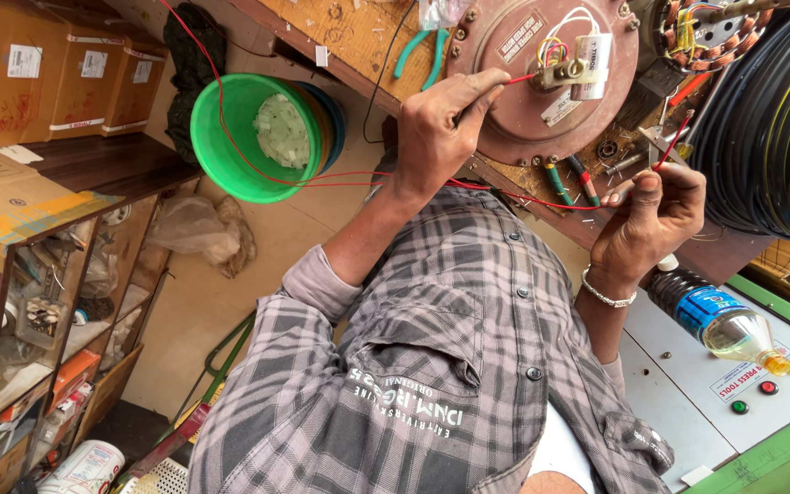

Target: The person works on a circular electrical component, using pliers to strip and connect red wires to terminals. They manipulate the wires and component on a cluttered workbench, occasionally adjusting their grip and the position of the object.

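Your left hand [436, 128] is pinching the free end of the thin red wire [523, 197] between thumb and forefinger, and the tip pokes out past your fingertips. Your right hand [646, 215], the one with the metal bracelet, pinches the same wire further along, fingers curled shut around it. Both are up against the counter [349, 37] edge.

The bit that matters: the wire sags from hand to hand, so its long axis runs sideways between your hands, along the counter edge. The tip at your left hand points at the white cylinder [592, 59] with coloured leads on the round brown cover [541, 101], just beyond your left fingertips. Your left hand is clearly the nearer one. Can't tell if the tip actually touches anything there. More of the wire trails off from your left wrist, over the green bucket [230, 146] further out on that side.

Labels and packages:
- a reddish rectangular label on the cover, just past your left hand, plus a white tag below the cylinder
- brown cardboard boxes [48, 73] with small white square labels, well off beyond your left hand
- a clear plastic bottle [720, 320] with a blue wrap, lying just behind your right wrist on a grey panel [688, 384]
- a white sticker beside the red and green buttons [765, 389] on that panel

Teal-handled pliers [418, 55] sit just beyond your left hand, and a black cable coil [770, 119] bulks up past your right.
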